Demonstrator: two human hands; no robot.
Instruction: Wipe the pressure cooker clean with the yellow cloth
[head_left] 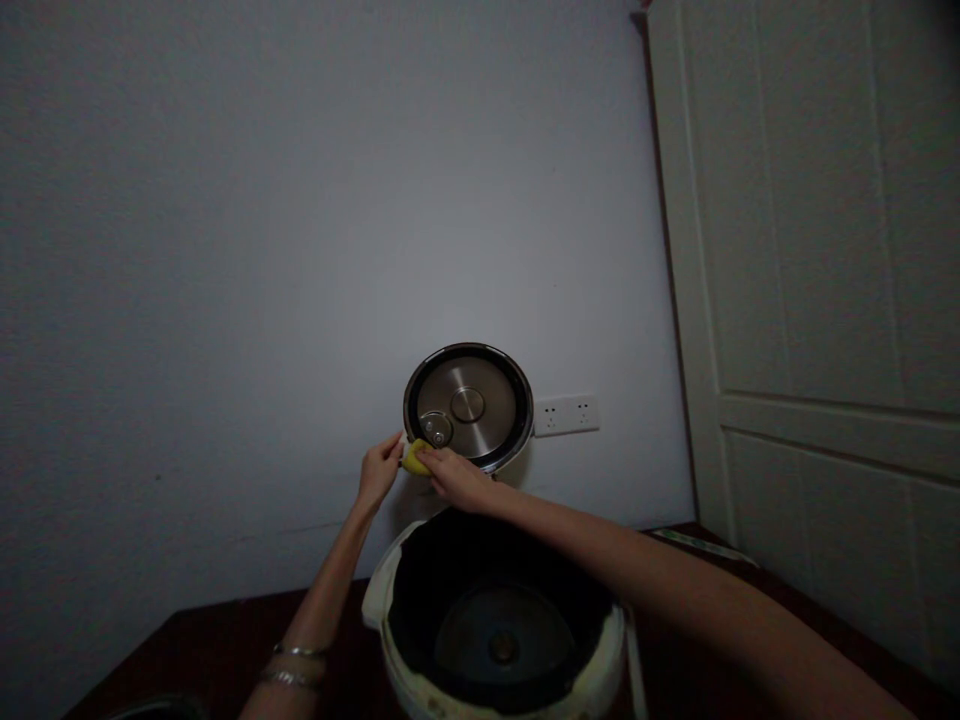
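A pressure cooker [386, 590] with a pale body stands on a dark table, its dark inside showing a round plate with a central knob. Its round metal lid [491, 390] is raised upright against the wall, the inner face toward me. My right hand [456, 478] presses a yellow sponge [417, 458] to the lid's lower left rim, fingers closed on it. Beside it, my left hand [381, 468] pinches the lid's left edge; its fingertips partly hide what they hold.
A white double wall socket [567, 415] sits right of the lid. A pale panelled door [810, 300] stands at the right. On the dark red table [225, 640] lies a flat patterned strip [705, 545] at the back right. A dark round rim [157, 708] shows at bottom left.
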